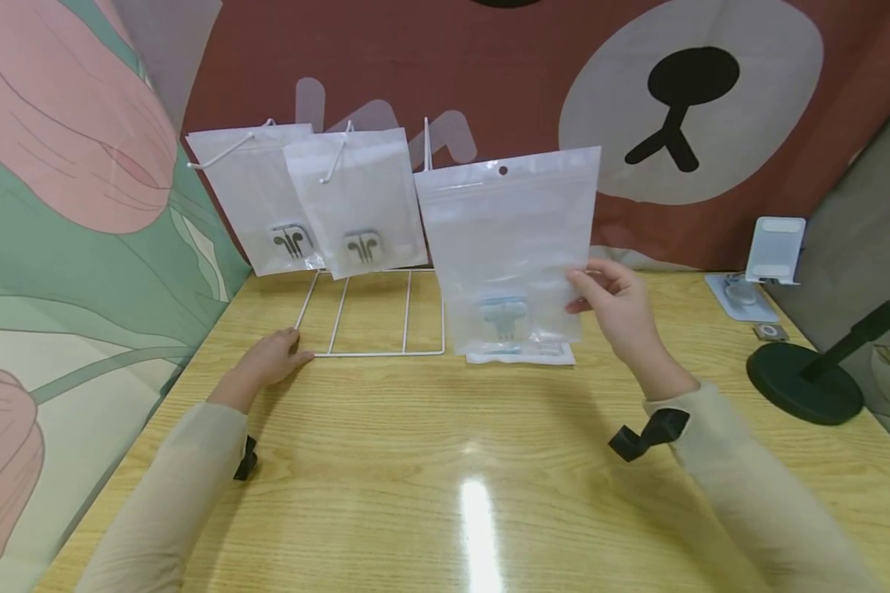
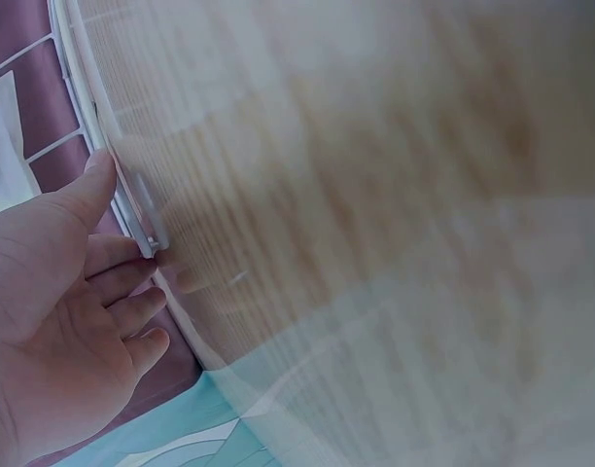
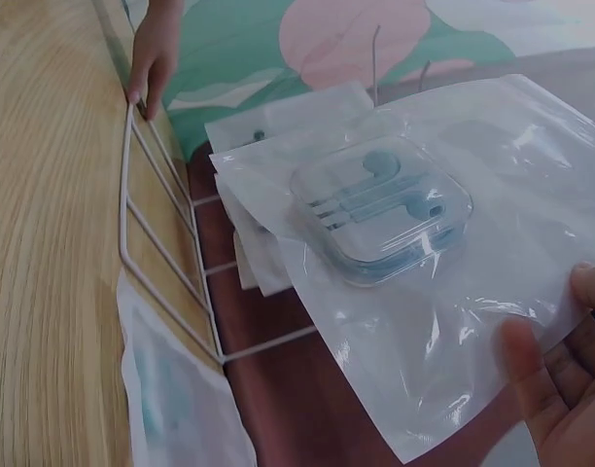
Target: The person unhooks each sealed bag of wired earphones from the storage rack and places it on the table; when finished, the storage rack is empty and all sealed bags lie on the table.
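Gripping, head view: right hand (image 1: 619, 309) pinches translucent bag (image 1: 515, 226) by side edge, above table (image 1: 386, 461) near back edge; left hand (image 1: 269, 360) holds front-left corner of wire rack (image 1: 378, 355), two hanging bags (image 1: 359, 198) on it. Left wrist: thumb and fingers (image 2: 132, 313) about rack corner. Right wrist: blue earphones (image 3: 375, 209) in translucent bag; packet (image 3: 176, 389) on table beside rack.
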The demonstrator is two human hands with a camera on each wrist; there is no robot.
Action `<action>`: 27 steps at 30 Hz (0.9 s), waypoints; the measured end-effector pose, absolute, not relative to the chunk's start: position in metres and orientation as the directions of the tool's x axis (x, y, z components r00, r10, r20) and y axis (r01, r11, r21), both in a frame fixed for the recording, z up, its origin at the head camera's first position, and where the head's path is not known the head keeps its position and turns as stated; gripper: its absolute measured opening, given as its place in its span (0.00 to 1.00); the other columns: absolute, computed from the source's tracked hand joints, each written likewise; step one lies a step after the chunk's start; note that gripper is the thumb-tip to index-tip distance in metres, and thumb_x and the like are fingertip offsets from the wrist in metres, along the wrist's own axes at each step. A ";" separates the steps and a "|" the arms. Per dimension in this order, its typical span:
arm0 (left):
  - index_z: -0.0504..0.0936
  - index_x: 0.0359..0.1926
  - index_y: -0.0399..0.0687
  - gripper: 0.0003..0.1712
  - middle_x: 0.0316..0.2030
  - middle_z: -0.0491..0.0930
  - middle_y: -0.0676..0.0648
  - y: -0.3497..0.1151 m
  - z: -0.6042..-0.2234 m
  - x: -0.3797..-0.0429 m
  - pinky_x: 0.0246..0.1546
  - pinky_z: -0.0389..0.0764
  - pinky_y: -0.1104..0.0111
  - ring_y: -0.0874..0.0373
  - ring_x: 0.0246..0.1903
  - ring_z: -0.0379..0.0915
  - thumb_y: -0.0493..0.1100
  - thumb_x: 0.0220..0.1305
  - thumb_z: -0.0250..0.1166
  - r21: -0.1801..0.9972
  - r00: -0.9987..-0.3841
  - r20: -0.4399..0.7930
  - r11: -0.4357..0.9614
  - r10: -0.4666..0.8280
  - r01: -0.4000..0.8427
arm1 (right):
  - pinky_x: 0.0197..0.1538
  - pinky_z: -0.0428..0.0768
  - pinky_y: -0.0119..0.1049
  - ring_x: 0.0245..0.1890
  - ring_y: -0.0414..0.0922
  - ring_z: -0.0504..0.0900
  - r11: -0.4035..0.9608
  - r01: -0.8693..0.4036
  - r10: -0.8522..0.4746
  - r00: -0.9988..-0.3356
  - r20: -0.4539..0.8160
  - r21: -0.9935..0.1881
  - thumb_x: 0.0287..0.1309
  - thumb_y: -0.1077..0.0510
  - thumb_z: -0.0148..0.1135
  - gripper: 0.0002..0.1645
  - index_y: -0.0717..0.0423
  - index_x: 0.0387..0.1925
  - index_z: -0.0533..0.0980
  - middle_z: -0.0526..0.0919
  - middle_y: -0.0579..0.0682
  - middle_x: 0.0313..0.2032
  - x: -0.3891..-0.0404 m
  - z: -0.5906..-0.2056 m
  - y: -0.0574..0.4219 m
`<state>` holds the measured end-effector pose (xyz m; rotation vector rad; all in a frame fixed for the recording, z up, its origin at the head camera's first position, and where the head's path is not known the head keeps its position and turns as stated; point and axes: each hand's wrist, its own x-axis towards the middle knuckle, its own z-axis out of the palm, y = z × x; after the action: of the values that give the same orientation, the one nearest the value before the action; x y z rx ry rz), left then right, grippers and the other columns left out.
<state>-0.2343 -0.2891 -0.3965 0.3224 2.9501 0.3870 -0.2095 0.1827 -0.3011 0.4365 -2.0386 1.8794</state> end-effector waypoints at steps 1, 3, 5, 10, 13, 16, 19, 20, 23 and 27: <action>0.61 0.58 0.20 0.32 0.58 0.57 0.21 -0.289 -0.396 -0.234 0.59 0.57 0.44 0.28 0.58 0.53 0.47 0.68 0.53 0.269 -0.966 -0.120 0.944 0.231 0.193 | 0.26 0.81 0.31 0.18 0.41 0.80 0.074 -0.438 0.011 -0.898 0.440 -0.896 0.57 0.61 0.62 0.05 0.51 0.34 0.81 0.82 0.45 0.26 -0.209 -0.302 0.188; 0.61 0.58 0.19 0.33 0.58 0.57 0.21 -0.288 -0.395 -0.234 0.59 0.57 0.44 0.28 0.58 0.53 0.47 0.68 0.53 0.270 -0.965 -0.122 0.943 0.234 0.194 | 0.26 0.81 0.30 0.18 0.40 0.80 0.068 -0.431 0.038 -0.900 0.434 -0.900 0.57 0.61 0.62 0.04 0.52 0.35 0.81 0.82 0.45 0.25 -0.207 -0.305 0.199; 0.60 0.59 0.19 0.33 0.59 0.56 0.21 -0.288 -0.394 -0.234 0.59 0.57 0.44 0.28 0.58 0.53 0.47 0.68 0.53 0.270 -0.964 -0.125 0.943 0.234 0.194 | 0.26 0.80 0.29 0.18 0.40 0.80 0.052 -0.422 0.065 -0.903 0.425 -0.905 0.57 0.61 0.62 0.05 0.54 0.35 0.82 0.82 0.45 0.25 -0.206 -0.308 0.209; 0.59 0.59 0.19 0.33 0.59 0.56 0.21 -0.288 -0.395 -0.234 0.59 0.56 0.44 0.28 0.58 0.52 0.48 0.69 0.52 0.272 -0.964 -0.132 0.943 0.233 0.191 | 0.22 0.79 0.27 0.16 0.39 0.78 0.001 -0.401 0.155 -0.905 0.396 -0.916 0.55 0.63 0.63 0.05 0.55 0.34 0.82 0.82 0.45 0.23 -0.208 -0.318 0.237; 0.59 0.59 0.19 0.34 0.59 0.56 0.21 -0.289 -0.396 -0.234 0.59 0.56 0.44 0.28 0.58 0.52 0.48 0.69 0.52 0.272 -0.963 -0.133 0.943 0.235 0.193 | 0.21 0.78 0.25 0.15 0.38 0.77 -0.001 -0.374 0.228 -0.903 0.364 -0.927 0.55 0.63 0.63 0.04 0.52 0.33 0.82 0.81 0.45 0.22 -0.210 -0.325 0.256; 0.59 0.59 0.19 0.34 0.59 0.56 0.21 -0.289 -0.396 -0.235 0.59 0.56 0.44 0.28 0.58 0.52 0.48 0.69 0.52 0.271 -0.963 -0.133 0.943 0.233 0.191 | 0.19 0.77 0.24 0.15 0.37 0.77 0.005 -0.350 0.278 -0.899 0.337 -0.937 0.55 0.63 0.63 0.04 0.51 0.33 0.81 0.79 0.45 0.21 -0.211 -0.330 0.276; 0.59 0.59 0.19 0.34 0.59 0.56 0.21 -0.289 -0.397 -0.235 0.58 0.57 0.44 0.28 0.58 0.53 0.48 0.69 0.52 0.268 -0.964 -0.133 0.945 0.229 0.188 | 0.21 0.76 0.23 0.17 0.36 0.76 0.040 -0.284 0.298 -0.912 0.283 -0.958 0.56 0.59 0.63 0.04 0.49 0.35 0.80 0.78 0.44 0.24 -0.212 -0.335 0.295; 0.59 0.59 0.19 0.34 0.59 0.56 0.21 -0.289 -0.397 -0.235 0.58 0.57 0.44 0.28 0.58 0.52 0.48 0.69 0.52 0.269 -0.964 -0.134 0.945 0.229 0.187 | 0.22 0.76 0.22 0.18 0.36 0.76 0.063 -0.247 0.305 -0.918 0.254 -0.967 0.57 0.56 0.63 0.05 0.48 0.36 0.79 0.77 0.44 0.26 -0.212 -0.336 0.301; 0.59 0.59 0.19 0.34 0.59 0.56 0.21 -0.290 -0.397 -0.235 0.58 0.57 0.44 0.28 0.58 0.52 0.49 0.69 0.52 0.268 -0.964 -0.140 0.945 0.228 0.184 | 0.23 0.77 0.23 0.22 0.37 0.75 0.123 -0.146 0.323 -0.930 0.179 -0.982 0.55 0.49 0.63 0.15 0.48 0.44 0.77 0.75 0.46 0.32 -0.232 -0.366 0.342; 0.59 0.60 0.20 0.34 0.59 0.56 0.21 -0.290 -0.398 -0.236 0.59 0.56 0.44 0.28 0.58 0.52 0.48 0.69 0.52 0.269 -0.963 -0.148 0.946 0.224 0.179 | 0.23 0.79 0.27 0.26 0.39 0.75 0.107 -0.057 0.338 -0.937 0.090 -0.993 0.51 0.45 0.65 0.26 0.50 0.52 0.75 0.73 0.48 0.37 -0.256 -0.399 0.389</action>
<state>-0.2363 -0.2903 -0.3981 0.3052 2.9235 0.3800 -0.2557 0.3888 -0.3992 -0.2771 -2.0944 1.9004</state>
